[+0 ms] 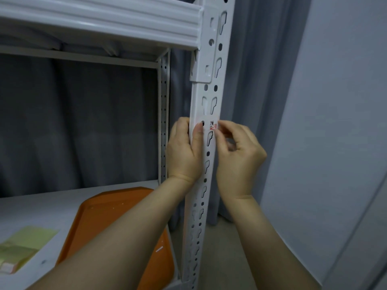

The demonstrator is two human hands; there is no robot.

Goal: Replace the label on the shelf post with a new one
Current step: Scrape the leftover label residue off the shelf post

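A white slotted shelf post [211, 84] runs up the middle of the view. On its front face sits a small white label [210, 122] with red marks, torn over the post's holes. My left hand [184, 151] wraps the post's left edge, thumb pressed on the front just below the label's left end. My right hand [238, 149] is at the post's right edge, thumb and forefinger pinching the label's right end. Whether that end has lifted off the post is unclear.
A white shelf beam [100, 19] crosses above. On the lower shelf board [31, 206] lie an orange tray [117, 222] and yellow-green sheets [25, 243] with a small red-edged label pad [7, 267]. Grey curtains hang behind; a pale wall [335, 122] stands at right.
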